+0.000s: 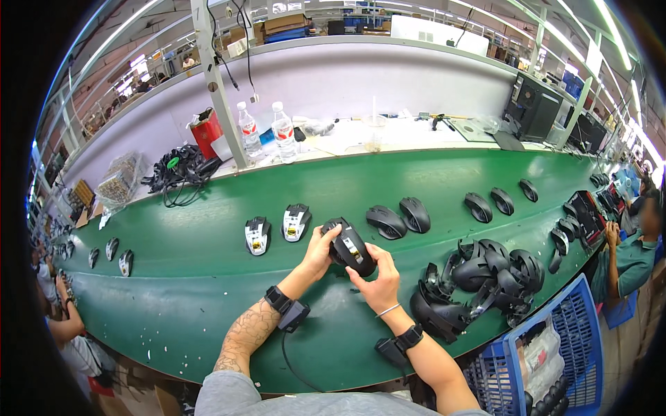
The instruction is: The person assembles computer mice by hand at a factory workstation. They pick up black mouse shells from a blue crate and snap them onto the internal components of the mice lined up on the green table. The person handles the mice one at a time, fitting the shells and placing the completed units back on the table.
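A black computer mouse is held between both my hands above the green bench, with a pale strip and a yellow spot showing in a gap in its shell. My left hand is closed on its left side, thumb on top. My right hand grips its near right end with thumb and fingers. Left of it lie two mice with white inner parts exposed, one beside the other. Just beyond, to the right, are two all-black mice, one and another.
A heap of black shell parts lies right of my hands. At lower right stands a blue crate. More mice sit along the green bench. Bottles stand on the back shelf. A co-worker sits far right.
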Demonstrator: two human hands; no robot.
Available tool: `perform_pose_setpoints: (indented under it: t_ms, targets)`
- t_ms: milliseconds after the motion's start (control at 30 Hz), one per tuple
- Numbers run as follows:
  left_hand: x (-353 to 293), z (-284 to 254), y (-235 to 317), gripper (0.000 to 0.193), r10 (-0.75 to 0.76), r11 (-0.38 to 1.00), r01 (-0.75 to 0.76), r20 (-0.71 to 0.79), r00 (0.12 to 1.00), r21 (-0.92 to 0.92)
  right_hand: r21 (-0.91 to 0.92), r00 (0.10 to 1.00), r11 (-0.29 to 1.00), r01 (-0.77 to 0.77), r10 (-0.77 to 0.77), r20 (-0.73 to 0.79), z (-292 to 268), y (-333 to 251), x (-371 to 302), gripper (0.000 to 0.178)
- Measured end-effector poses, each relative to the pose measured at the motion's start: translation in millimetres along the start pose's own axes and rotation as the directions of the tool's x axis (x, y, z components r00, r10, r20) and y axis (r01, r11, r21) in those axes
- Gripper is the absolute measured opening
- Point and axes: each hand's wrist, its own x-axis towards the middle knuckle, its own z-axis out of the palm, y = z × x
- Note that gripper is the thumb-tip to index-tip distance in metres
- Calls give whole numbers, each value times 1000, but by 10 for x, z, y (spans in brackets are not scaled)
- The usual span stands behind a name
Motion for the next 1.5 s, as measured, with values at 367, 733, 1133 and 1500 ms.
perform_pose_setpoints:
  t_ms: [367,733,1133,1500]
  targets:
    - [-151,56,-293,43,218,972,-232,244,945,29,49,990,989,-139,140,-1,21,-20,-6,58]
    - [-185,67,-77,67,304,950,-293,99,948,-111,573,689,424,-702,607,396,123,441,-79,31]
    - [-240,103,-85,53,225,970,-209,134,965,-126,762,704,232,-605,603,375,106,436,-105,26]
    - [-219,25,-14,52,257,960,-273,183,949,63,706,680,265,-656,613,402,62,255,15,19]
